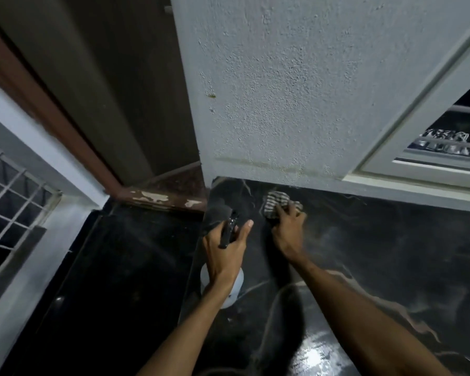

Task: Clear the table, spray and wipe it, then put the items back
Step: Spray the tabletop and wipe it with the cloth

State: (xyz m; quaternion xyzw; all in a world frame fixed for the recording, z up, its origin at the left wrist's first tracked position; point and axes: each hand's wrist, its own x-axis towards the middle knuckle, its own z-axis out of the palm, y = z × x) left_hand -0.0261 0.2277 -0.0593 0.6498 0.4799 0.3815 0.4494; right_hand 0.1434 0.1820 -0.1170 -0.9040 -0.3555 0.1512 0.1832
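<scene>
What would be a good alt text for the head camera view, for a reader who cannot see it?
A person's right hand presses a striped cloth on a dark marble table near a textured white wall, while the left hand holds a spray bottle with a black nozzle above the table's left edge. A barred window shows at far left.

Dark table (364,253) lies open to the right and near side, blocked at the far edge by the white wall (296,90) and window frame (418,147), with a cloth (276,203) beside the wall.
</scene>
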